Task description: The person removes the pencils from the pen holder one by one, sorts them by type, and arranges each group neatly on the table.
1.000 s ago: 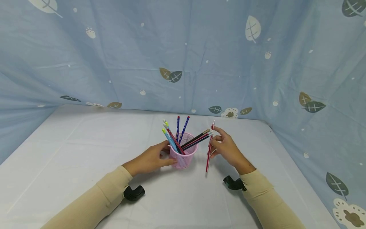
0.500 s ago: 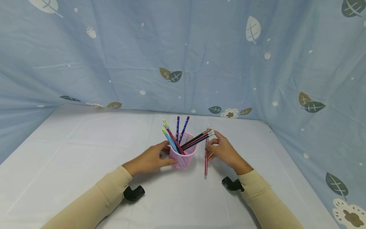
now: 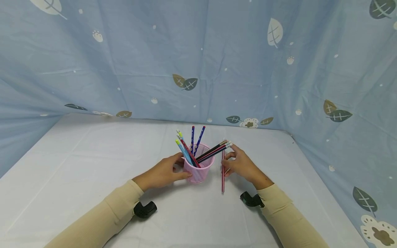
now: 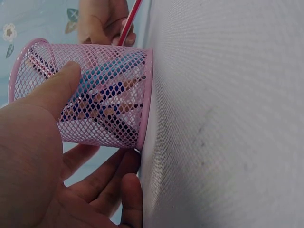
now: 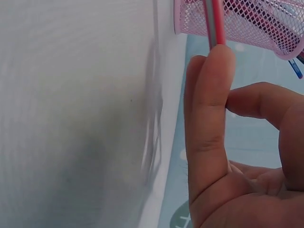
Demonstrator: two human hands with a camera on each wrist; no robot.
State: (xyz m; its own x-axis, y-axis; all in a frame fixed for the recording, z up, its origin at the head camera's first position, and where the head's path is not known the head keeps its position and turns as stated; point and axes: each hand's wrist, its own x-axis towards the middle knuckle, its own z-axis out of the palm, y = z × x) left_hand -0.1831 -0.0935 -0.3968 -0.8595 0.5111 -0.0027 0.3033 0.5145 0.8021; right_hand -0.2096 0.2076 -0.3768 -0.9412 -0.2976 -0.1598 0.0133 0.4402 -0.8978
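A pink mesh pencil cup (image 3: 198, 176) stands upright on the white table, with several pencils leaning out of it to the left, back and right. My left hand (image 3: 165, 172) grips its left side, thumb along the front; in the left wrist view the thumb (image 4: 64, 88) lies across the mesh and the other fingers curl behind. Just right of the cup, my right hand (image 3: 243, 167) pinches a red striped pencil (image 3: 223, 179) between thumb and fingers. Its upper part passes behind the pencils that lean right. The right wrist view shows this pencil (image 5: 214, 23) overlapping the cup.
White cloth covers the table (image 3: 108, 148). A blue leaf-print curtain (image 3: 139, 51) hangs along the back and right side. On each wrist sits a black camera mount, the left one (image 3: 145, 209) and the right one (image 3: 252, 199).
My right hand has moved a little left and down toward the cup with the red pencil, which now stands straighter in the head view. The left hand and cup hold still.
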